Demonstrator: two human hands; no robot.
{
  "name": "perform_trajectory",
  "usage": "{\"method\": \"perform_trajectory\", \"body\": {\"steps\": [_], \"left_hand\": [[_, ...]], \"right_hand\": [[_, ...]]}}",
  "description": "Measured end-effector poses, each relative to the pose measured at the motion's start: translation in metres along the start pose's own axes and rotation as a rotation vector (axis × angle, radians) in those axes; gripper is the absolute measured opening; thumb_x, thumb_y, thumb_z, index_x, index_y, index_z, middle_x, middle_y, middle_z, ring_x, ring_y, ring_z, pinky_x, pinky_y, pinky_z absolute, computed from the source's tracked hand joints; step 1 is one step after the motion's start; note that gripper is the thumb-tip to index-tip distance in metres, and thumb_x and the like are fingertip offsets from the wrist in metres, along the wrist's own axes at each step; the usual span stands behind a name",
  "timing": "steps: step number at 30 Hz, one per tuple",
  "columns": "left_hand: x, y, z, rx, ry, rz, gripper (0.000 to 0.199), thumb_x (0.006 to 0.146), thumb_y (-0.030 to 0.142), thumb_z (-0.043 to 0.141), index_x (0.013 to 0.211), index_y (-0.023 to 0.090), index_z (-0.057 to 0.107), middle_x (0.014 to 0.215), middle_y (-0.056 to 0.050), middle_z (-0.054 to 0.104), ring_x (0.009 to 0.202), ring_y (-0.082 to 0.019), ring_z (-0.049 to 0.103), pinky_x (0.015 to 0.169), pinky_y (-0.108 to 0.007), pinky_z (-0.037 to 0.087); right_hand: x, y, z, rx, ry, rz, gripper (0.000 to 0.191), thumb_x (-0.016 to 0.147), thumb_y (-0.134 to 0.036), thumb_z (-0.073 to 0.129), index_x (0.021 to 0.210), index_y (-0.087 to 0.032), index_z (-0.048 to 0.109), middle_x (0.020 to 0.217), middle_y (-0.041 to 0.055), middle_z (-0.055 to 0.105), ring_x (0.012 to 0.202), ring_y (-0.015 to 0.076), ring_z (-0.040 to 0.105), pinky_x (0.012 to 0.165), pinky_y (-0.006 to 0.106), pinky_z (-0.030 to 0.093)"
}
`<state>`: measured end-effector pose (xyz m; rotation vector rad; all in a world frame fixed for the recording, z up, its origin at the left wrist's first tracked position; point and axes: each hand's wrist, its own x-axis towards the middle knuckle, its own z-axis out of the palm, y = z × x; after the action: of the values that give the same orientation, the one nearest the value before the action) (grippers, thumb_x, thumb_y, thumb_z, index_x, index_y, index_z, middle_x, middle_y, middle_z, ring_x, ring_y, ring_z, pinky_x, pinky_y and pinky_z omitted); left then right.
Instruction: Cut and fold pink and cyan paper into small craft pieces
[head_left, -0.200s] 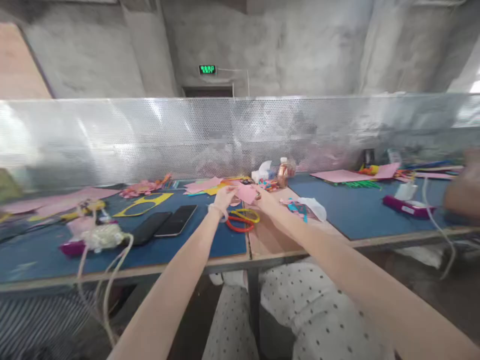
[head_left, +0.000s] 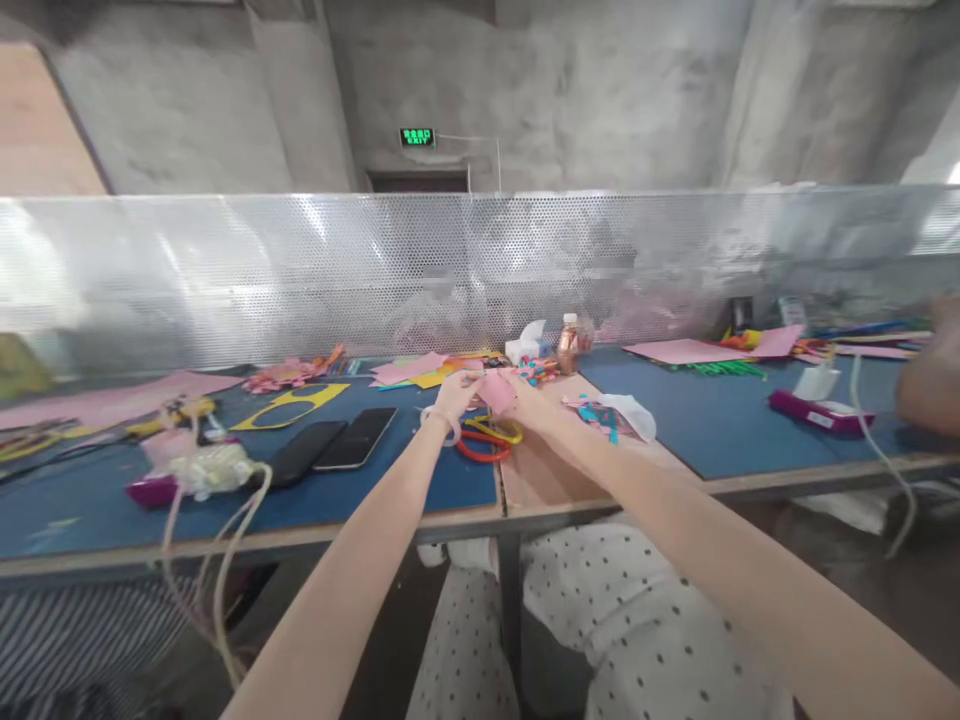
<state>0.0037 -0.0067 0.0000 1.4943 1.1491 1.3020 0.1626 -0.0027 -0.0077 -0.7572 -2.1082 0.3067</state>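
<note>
A small pink sheet point(head_left: 496, 391), paper or thin foam, is between my two hands above the table. My left hand point(head_left: 456, 393), with a pale band round the wrist, grips its left side. On the other side my right hand point(head_left: 525, 398) has its fingers closed at the sheet's edge, partly hidden by it. Just below the hands lie a red loop point(head_left: 480, 452) and a yellow loop point(head_left: 504, 432). Behind them is a heap of coloured sheets point(head_left: 420, 370), and small colourful pieces point(head_left: 536, 370) lie to the right.
Two phones point(head_left: 356, 438) lie left of my arm, near a yellow cut-out sheet point(head_left: 330, 396). A glue gun point(head_left: 202, 472) with a cord sits farther left. A bottle point(head_left: 568, 345) stands at the back. To the right are a plastic bag point(head_left: 634, 415), a purple-white device point(head_left: 817, 412) and another person's blurred arm point(head_left: 930, 370).
The pink sheet has tilted and looks folded or bent downward between my hands. Both hands have shifted slightly; the camera view has moved a little.
</note>
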Motion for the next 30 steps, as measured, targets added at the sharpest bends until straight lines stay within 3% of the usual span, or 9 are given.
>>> {"method": "perform_trajectory", "body": {"steps": [4, 9, 14, 22, 30], "left_hand": [[0.000, 0.001, 0.001, -0.017, -0.004, 0.024, 0.028, 0.082, 0.028, 0.048, 0.107, 0.014, 0.049, 0.104, -0.007, 0.054, 0.086, -0.017, 0.056, 0.072, -0.036, 0.048], [0.001, 0.000, 0.002, -0.042, -0.012, 0.048, 0.028, 0.082, 0.027, 0.048, 0.107, 0.014, 0.049, 0.104, -0.007, 0.054, 0.085, -0.017, 0.056, 0.071, -0.036, 0.048], [-0.002, 0.000, 0.007, -0.079, -0.074, 0.066, 0.027, 0.082, 0.027, 0.048, 0.106, 0.014, 0.050, 0.102, -0.007, 0.055, 0.083, -0.016, 0.056, 0.070, -0.035, 0.048], [-0.005, 0.002, 0.009, -0.174, -0.140, 0.089, 0.027, 0.082, 0.027, 0.048, 0.105, 0.013, 0.050, 0.100, -0.007, 0.055, 0.082, -0.016, 0.056, 0.069, -0.034, 0.049], [-0.014, 0.011, 0.010, -0.152, -0.231, 0.078, 0.025, 0.082, 0.027, 0.048, 0.103, 0.013, 0.051, 0.097, -0.006, 0.056, 0.079, -0.015, 0.057, 0.067, -0.033, 0.049]], "right_hand": [[-0.003, -0.010, -0.007, 0.019, 0.025, -0.004, 0.076, 0.050, -0.029, 0.076, 0.118, -0.017, 0.044, 0.123, 0.0109, 0.044, 0.113, 0.0255, 0.039, 0.095, 0.042, 0.029], [-0.005, -0.016, -0.015, 0.088, 0.094, 0.046, 0.042, 0.060, -0.029, 0.069, 0.098, -0.018, 0.057, 0.110, 0.0080, 0.055, 0.103, 0.0200, 0.049, 0.088, 0.034, 0.037], [-0.002, -0.009, -0.011, 0.166, 0.143, 0.150, 0.048, 0.062, -0.027, 0.068, 0.105, -0.015, 0.052, 0.101, 0.0085, 0.059, 0.087, 0.0161, 0.056, 0.074, 0.029, 0.045], [0.000, -0.011, -0.014, 0.240, 0.160, 0.241, 0.021, 0.076, -0.022, 0.057, 0.095, -0.013, 0.056, 0.092, 0.0039, 0.060, 0.080, 0.0135, 0.057, 0.073, 0.033, 0.047], [-0.004, -0.021, -0.015, 0.339, 0.128, 0.295, 0.021, 0.082, -0.024, 0.050, 0.098, -0.012, 0.054, 0.093, 0.0045, 0.057, 0.078, 0.0121, 0.057, 0.067, 0.030, 0.049]]}}
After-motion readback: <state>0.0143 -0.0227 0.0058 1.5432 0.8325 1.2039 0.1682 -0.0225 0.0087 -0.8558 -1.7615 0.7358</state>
